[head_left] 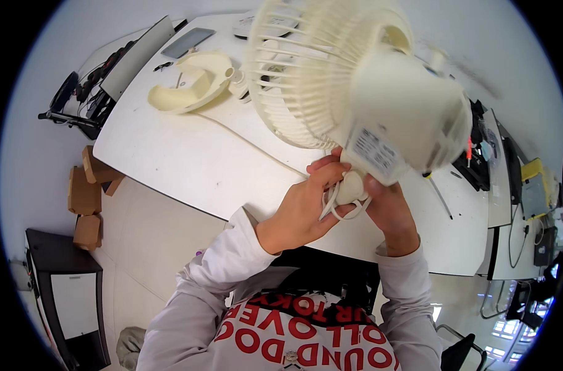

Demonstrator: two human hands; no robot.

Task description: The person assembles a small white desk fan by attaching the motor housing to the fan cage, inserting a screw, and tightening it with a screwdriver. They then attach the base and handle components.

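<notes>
A cream electric fan (411, 105) is held up tilted over the table's near edge, its wire grille (297, 80) toward the left. Closed around the left of its neck is my left hand (303, 207), with loops of white power cord (345, 213) hanging by its fingers. My right hand (391, 207) grips the neck from the other side, thumb near the label. From the hands, the cord runs left across the white table (201, 164) to a cream curved plastic base shell (198, 86). The fan hides part of my fingertips.
A yellow-handled screwdriver (441, 196) lies right of my hands. Black tool cases (476, 154) stand at the right edge. A grey flat tray-like thing (187, 42) is at the back left. Cardboard boxes (85, 191) sit on the floor at left, near a black-and-white cabinet (71, 297).
</notes>
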